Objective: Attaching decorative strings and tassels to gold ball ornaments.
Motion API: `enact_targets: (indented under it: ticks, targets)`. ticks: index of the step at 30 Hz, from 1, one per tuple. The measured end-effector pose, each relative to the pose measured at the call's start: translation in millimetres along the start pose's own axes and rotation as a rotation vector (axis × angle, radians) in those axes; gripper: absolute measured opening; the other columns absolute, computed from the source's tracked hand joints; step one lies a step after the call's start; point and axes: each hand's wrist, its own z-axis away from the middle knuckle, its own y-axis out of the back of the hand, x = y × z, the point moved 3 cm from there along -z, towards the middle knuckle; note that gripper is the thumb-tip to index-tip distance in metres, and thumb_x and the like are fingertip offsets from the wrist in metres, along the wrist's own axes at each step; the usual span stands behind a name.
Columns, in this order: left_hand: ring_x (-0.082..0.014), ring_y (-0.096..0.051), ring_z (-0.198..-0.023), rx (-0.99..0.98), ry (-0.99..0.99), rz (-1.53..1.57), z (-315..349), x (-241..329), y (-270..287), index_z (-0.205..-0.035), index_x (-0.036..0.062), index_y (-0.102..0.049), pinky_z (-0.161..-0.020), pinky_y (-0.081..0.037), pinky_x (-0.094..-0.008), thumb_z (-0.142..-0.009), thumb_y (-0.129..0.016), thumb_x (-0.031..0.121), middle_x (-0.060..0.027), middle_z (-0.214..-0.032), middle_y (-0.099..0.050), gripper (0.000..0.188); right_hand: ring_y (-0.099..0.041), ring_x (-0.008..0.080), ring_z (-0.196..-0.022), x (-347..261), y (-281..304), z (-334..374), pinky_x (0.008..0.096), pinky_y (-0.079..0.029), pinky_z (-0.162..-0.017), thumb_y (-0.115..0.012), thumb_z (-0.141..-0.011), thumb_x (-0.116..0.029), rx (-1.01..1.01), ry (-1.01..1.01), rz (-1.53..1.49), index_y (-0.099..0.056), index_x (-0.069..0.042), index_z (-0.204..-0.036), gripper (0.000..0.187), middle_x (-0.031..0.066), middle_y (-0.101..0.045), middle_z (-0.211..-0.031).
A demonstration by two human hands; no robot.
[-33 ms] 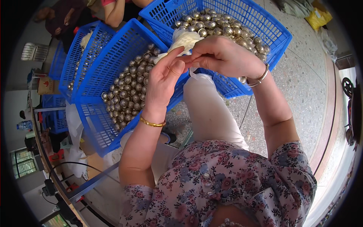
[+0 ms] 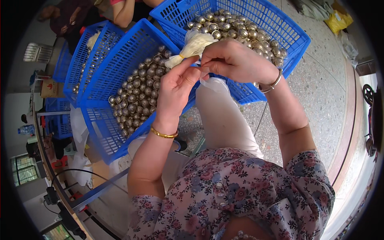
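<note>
My left hand (image 2: 175, 89) and my right hand (image 2: 241, 61) meet fingertip to fingertip above the baskets. Between them is a thin, translucent white strip (image 2: 205, 79), its lower end hanging over my leg. Both hands pinch at it with thumb and forefinger; my fingers hide most of it. Just beyond the fingertips lies a bundle of cream-coloured strips (image 2: 197, 43), bound by a yellow band. Small metallic balls, some with a rim, fill part of the left blue basket (image 2: 96, 122). More of these balls lie in the right blue basket (image 2: 298, 46), behind my right hand.
Another blue basket (image 2: 76, 66) stands farther left, with a second person's arm (image 2: 123, 14) near it. A metal-framed table (image 2: 100, 191) runs along the left. Speckled floor (image 2: 320, 108) and a yellow bag (image 2: 338, 21) are at the right.
My left fingers have drawn in closer to the right fingertips. More of the cream bundle and its yellow band now shows. The whole view has shifted slightly.
</note>
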Motion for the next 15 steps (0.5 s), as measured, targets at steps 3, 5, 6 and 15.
enact_targets:
  ticks: [3,5,6,15]
  targets:
    - [-0.0107,-0.057,-0.068,0.128,0.073,-0.014,33,-9,7,-0.101,-0.0050,-0.059,-0.066,-0.047,-0.0230,-0.089,-0.055,0.008,-0.0073,-0.076,-0.062,0.018,-0.061,0.0179,-0.073,0,-20,-5,0.0269,-0.048,-0.066,-0.061,-0.081,-0.008,-0.039,-0.091,-0.066,-0.059,0.003,-0.086,0.012,0.0098,-0.061,-0.076]
    - [-0.0105,-0.057,-0.067,0.178,0.068,-0.001,52,-9,11,-0.098,-0.0049,-0.059,-0.064,-0.047,-0.0230,-0.088,-0.055,0.008,-0.0070,-0.075,-0.061,0.016,-0.060,0.0142,-0.071,8,-40,-4,0.0267,-0.048,-0.064,-0.061,-0.083,-0.010,0.012,-0.144,-0.300,-0.059,0.003,-0.086,0.014,0.0069,-0.061,-0.075]
    - [-0.0104,-0.056,-0.065,0.223,0.063,0.014,59,-9,13,-0.094,-0.0047,-0.060,-0.062,-0.047,-0.0231,-0.088,-0.055,0.008,-0.0067,-0.074,-0.061,0.014,-0.057,0.0095,-0.072,13,-53,-4,0.0243,-0.047,-0.065,-0.060,-0.085,-0.014,0.027,-0.237,-0.452,-0.061,0.001,-0.090,0.016,0.0026,-0.061,-0.078]
    - [-0.0103,-0.057,-0.067,0.637,-0.071,-0.085,91,-20,27,-0.094,-0.0039,-0.059,-0.063,-0.047,-0.0228,-0.089,-0.054,0.008,-0.0056,-0.075,-0.061,0.014,-0.055,0.0080,-0.081,15,-132,16,0.0225,-0.045,-0.074,-0.062,-0.085,-0.018,0.259,-0.578,-1.079,-0.059,0.000,-0.109,0.030,0.0025,-0.062,-0.094]
